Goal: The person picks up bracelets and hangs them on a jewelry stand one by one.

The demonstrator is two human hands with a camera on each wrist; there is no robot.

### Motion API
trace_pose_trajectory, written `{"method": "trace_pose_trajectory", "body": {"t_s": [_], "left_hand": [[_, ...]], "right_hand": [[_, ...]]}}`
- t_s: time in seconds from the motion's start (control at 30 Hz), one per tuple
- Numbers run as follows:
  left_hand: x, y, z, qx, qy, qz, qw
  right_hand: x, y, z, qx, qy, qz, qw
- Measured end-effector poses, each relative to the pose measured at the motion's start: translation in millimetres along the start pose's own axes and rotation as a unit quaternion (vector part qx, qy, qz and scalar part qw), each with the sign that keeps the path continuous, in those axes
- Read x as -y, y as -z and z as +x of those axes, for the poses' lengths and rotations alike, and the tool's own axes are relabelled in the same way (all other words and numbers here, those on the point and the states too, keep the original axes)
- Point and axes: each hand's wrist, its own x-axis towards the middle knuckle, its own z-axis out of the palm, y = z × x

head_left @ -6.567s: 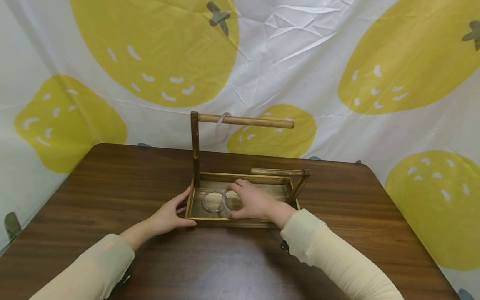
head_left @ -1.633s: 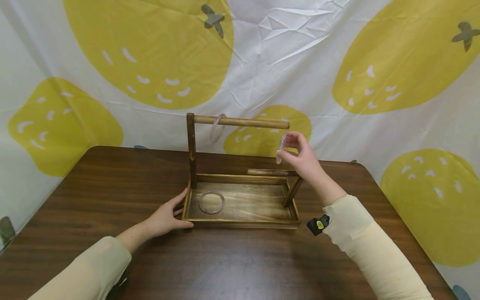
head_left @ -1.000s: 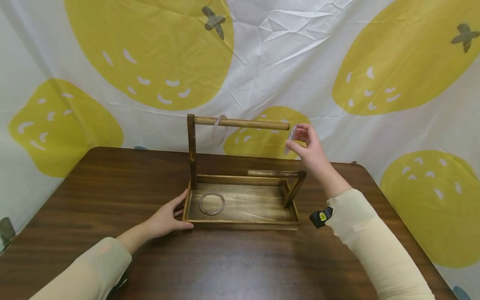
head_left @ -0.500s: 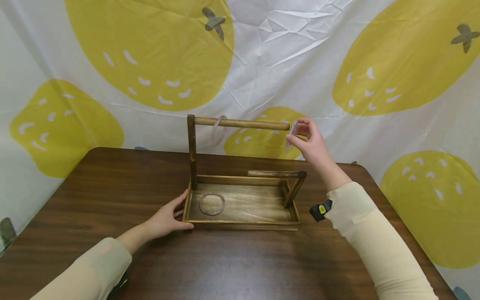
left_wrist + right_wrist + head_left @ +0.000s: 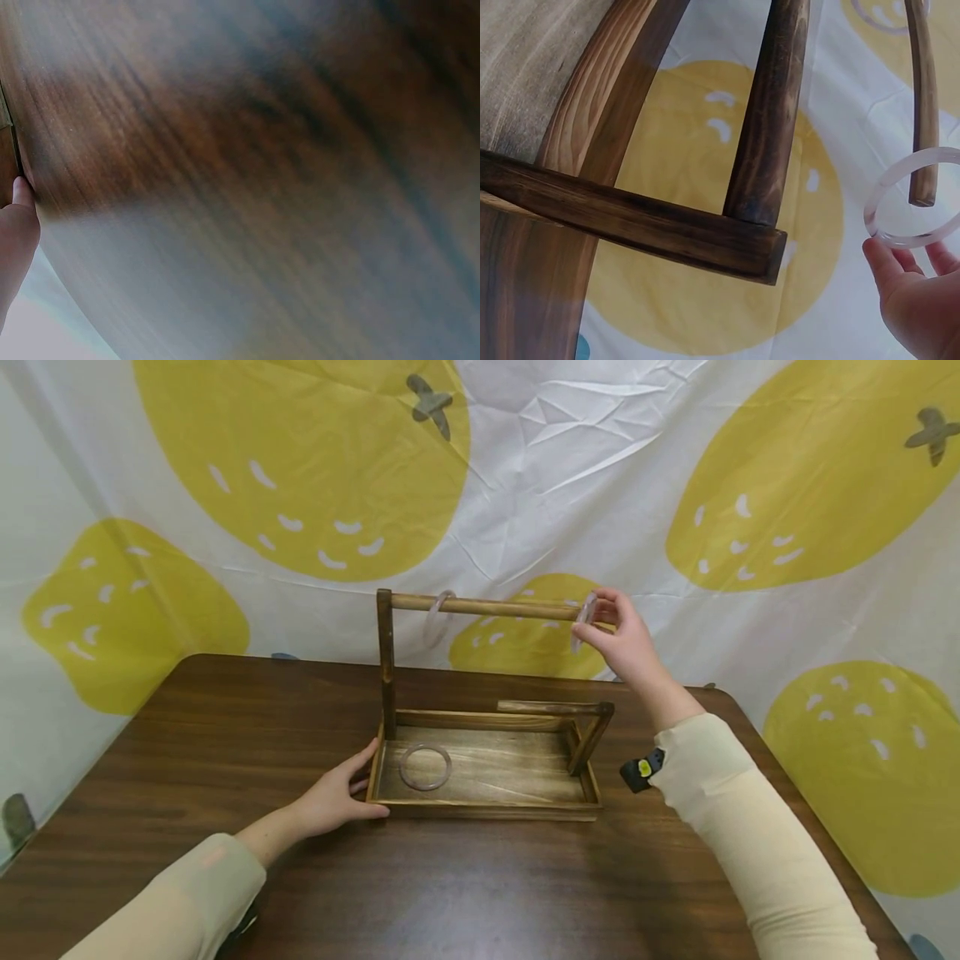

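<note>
A wooden jewellery stand, a shallow tray [image 5: 495,810] with a tall post and bar [image 5: 510,608] at left and a lower bar [image 5: 551,707] at right, stands on the table. My right hand [image 5: 626,639] pinches a pale lilac bangle [image 5: 889,176] at the upper bar's free end. In the right wrist view the bar's tip shows through the ring. Another bangle [image 5: 438,618] hangs near the post; a third bangle [image 5: 424,767] lies flat in the tray's left part. My left hand [image 5: 333,795] rests against the tray's left end, thumb [image 5: 22,193] at the front corner, other fingers partly hidden.
The dark wooden table [image 5: 450,885] runs up to a white cloth [image 5: 570,468] printed with yellow fruit, hanging close behind the stand. A black strap [image 5: 642,770] shows at my right sleeve.
From the tray, my right hand has lifted a bangle to the upper bar's free end, lately rising slightly until the ring overlaps the tip. My left hand stays at the tray.
</note>
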Motion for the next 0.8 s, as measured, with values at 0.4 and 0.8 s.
{"method": "trace_pose_trajectory", "body": {"t_s": [0.4, 0.8], "left_hand": [[1.9, 0.0, 0.5, 0.001, -0.002, 0.003, 1.0], [3.5, -0.7, 0.4, 0.001, 0.005, -0.004, 1.0]], "right_hand": [[6.6, -1.2, 5.4, 0.018, 0.014, -0.003, 1.0], [16.6, -3.9, 12.0, 0.014, 0.04, 0.012, 0.999]]}}
